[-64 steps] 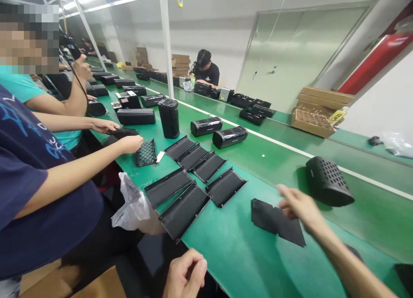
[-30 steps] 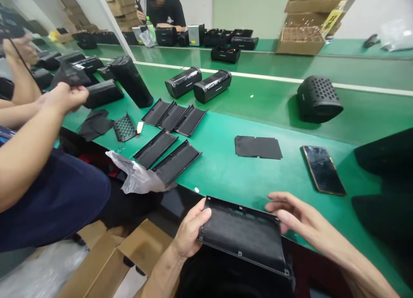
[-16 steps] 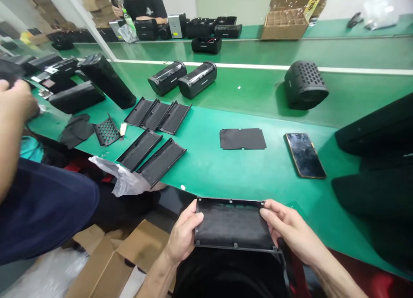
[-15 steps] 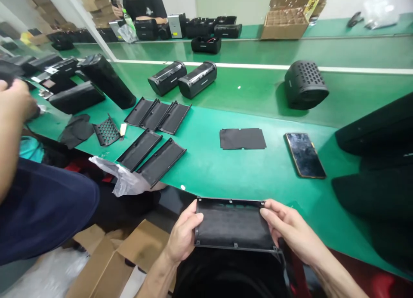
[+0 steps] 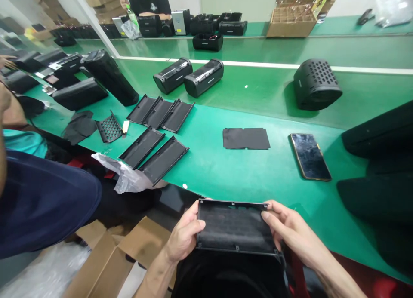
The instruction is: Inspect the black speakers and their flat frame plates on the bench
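Between my hands is a black plastic speaker grille panel [image 5: 235, 227], its inner side facing up and lined with dark mesh cloth. My left hand [image 5: 185, 233] grips its left end, thumb on the rim. At the opposite end, my right hand [image 5: 285, 227] pinches the upper right corner. The fingers behind the panel are mostly hidden. Beyond it, a notched black cloth sheet [image 5: 246, 138] lies flat on the green table [image 5: 209, 169]. Several similar panels [image 5: 165, 159] lie to the left, cloth side up.
A phone [image 5: 309, 157] lies right of the sheet. Black speaker housings [image 5: 204, 78] stand on the green conveyor [image 5: 258, 87]. A bare perforated grille [image 5: 109, 128] sits at left. A co-worker's dark blue garment [image 5: 48, 199] and an open carton [image 5: 106, 263] are at lower left.
My hands keep the same hold on the panel, which has barely shifted. The view has turned slightly left. At left, the co-worker's raised hand has moved down and away.
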Demonstrator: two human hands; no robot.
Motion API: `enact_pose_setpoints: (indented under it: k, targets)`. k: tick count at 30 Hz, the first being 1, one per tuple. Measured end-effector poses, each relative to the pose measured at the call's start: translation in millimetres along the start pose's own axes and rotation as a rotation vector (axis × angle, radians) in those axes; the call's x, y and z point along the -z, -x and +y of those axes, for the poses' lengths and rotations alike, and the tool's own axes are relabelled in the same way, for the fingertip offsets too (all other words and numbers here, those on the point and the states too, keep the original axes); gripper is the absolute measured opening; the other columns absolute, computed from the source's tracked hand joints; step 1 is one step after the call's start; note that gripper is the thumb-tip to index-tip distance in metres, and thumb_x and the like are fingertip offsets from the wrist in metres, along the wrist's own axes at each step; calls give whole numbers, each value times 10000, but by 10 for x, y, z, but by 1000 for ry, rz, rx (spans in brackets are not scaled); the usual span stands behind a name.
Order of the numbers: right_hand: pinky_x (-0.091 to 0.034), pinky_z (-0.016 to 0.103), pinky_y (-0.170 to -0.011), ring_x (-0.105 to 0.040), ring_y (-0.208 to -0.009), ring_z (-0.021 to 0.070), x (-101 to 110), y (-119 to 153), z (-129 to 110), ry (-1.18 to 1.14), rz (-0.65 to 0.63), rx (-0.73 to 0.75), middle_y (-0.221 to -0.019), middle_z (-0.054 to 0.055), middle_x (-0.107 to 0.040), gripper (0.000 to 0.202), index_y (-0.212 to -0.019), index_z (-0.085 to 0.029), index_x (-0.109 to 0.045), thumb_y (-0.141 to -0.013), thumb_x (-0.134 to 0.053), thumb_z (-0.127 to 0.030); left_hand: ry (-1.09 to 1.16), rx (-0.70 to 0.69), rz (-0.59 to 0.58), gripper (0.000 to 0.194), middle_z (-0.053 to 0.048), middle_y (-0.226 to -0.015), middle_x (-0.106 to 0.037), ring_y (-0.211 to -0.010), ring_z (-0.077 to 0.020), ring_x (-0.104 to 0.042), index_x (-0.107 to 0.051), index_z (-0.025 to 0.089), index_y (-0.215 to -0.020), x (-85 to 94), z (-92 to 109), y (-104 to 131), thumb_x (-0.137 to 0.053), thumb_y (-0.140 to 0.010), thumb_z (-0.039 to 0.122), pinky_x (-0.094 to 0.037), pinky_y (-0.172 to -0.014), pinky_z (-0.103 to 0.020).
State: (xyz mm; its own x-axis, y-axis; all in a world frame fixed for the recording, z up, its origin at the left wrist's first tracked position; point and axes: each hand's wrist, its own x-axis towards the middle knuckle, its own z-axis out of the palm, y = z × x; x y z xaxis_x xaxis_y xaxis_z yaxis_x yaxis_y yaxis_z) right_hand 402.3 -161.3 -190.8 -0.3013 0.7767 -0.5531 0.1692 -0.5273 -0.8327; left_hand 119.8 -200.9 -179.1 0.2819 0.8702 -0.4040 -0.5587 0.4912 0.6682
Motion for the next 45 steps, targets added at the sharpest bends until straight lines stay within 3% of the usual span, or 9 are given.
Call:
enact_pose_setpoints:
  k: [9, 16, 25, 30, 35, 38, 45]
  targets:
    - [-398, 209, -397, -469, -383, 86, 4, -9, 0, 64, 41, -29, -606, -119, -419, 452, -1000, -247, -531, -891, -653, -668, 36, -2, -7, 559, -143, -1242, -759, -1218, -336, -687, -632, 156, -1409, 34, -43, -28, -712, -863, 242, -461, -1122, -470]
    - [-334, 203, -381, -490, -338, 91, 29, -43, 35, 137, 72, -62, -559, -126, -407, 494, -939, -241, -525, -876, -638, -717, 58, -6, -3, 606, -147, -1204, -768, -1209, -347, -690, -624, 137, -1410, 33, -92, -60, -684, -810, 190, -467, -1101, -467]
    - [-400, 219, -412, -545, -378, 111, 41, 16, -47, 68, 46, -63, -587, -94, -522, 397, -985, -244, -550, -920, -621, -629, 70, -13, -32, 640, -145, -1247, -754, -1212, -348, -686, -589, 160, -1456, 45, -71, -35, -703, -832, 244, -459, -1113, -470]
    - [-417, 231, -432, -525, -402, 105, 36, 21, -110, 169, 35, -23, -609, -95, -501, 411, -1007, -241, -564, -931, -619, -641, 64, -11, -66, 575, -130, -1235, -761, -1210, -332, -692, -613, 177, -1432, 83, -71, -41, -683, -864, 228, -451, -1130, -467]
    - [-412, 253, -489, -550, -444, 118, -5, 22, -203, 309, 125, 23, -585, -73, -491, 465, -885, -222, -593, -962, -564, -680, 41, -22, -92, 540, -130, -1240, -754, -1172, -324, -707, -619, 179, -1411, 112, -94, -47, -686, -880, 244, -492, -1085, -460]
    - [-422, 275, -506, -568, -466, 138, -8, 36, -220, 328, 167, 44, -595, -61, -510, 470, -954, -218, -627, -950, -581, -687, 4, -38, -88, 535, -134, -1253, -742, -1159, -315, -704, -606, 176, -1411, 142, -103, -40, -691, -891, 269, -522, -1032, -432]
    - [-500, 273, -537, -594, -691, 177, 10, 63, -149, 113, 112, 39, -841, 8, -626, 501, -1145, -230, -629, -853, -755, -617, -88, -60, -131, 582, -133, -1320, -694, -1190, -309, -667, -538, 218, -1465, 227, -81, 1, -700, -917, 331, -527, -994, -405]
